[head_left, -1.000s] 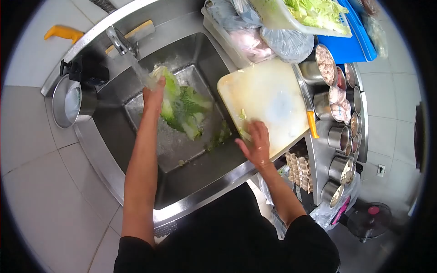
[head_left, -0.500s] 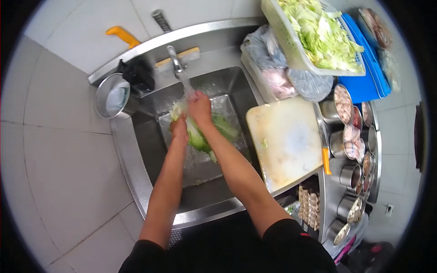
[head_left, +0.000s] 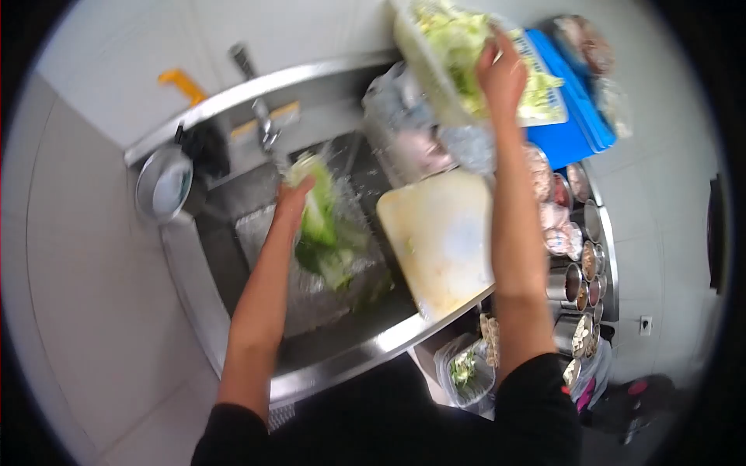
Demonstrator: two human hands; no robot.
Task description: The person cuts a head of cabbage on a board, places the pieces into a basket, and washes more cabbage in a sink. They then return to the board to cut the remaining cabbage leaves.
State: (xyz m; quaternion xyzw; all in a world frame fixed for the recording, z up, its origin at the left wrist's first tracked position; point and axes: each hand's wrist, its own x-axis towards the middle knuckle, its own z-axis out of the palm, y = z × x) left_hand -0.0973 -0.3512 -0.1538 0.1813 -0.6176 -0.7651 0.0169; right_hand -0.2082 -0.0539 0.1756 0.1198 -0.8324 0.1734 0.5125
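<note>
Over the sink [head_left: 326, 318], my left hand [head_left: 293, 199] is closed around the pale stem end of a head of lettuce [head_left: 317, 221]. Its green leaves hang toward the sink bottom, with water splashing about it. The tap [head_left: 263, 120] stands just behind, its stream falling beside the lettuce. My right hand [head_left: 503, 76] is up at the white plastic basket [head_left: 423, 58], over the loose pale green leaves [head_left: 458, 46] inside. Motion smears its fingers, so whether they hold a leaf does not show.
A cutting board [head_left: 443, 241] lies right of the sink, my right forearm crossing its edge. Beyond it stand several metal pots [head_left: 563, 281] of food. A blue tray [head_left: 571, 132] lies beside the basket. A metal bowl [head_left: 165, 182] and an orange-handled tool [head_left: 183, 84] are at left.
My right hand has left the lettuce under the tap and moved up and right to the basket. My left hand still holds the lettuce. The view has shifted.
</note>
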